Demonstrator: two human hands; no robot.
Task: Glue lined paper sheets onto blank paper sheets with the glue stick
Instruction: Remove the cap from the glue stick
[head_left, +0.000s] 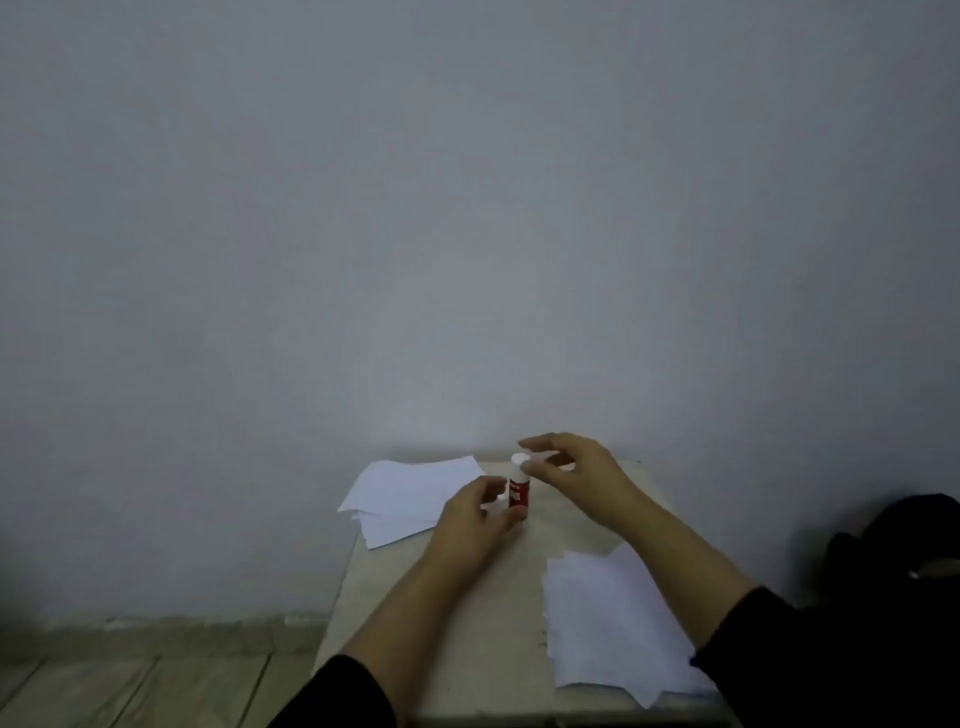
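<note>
glue stick — red body, white cap, upright

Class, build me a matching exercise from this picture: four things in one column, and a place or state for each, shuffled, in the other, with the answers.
Things
1. glue stick
2. left hand
3. paper stack at the table's far left
4. paper stack with the ragged edge

Places or states
A. near right of the table
B. grips the red tube
C. stands upright, white cap on
D. hangs over the table's left edge

Pairs: 1-C, 2-B, 3-D, 4-A
</note>
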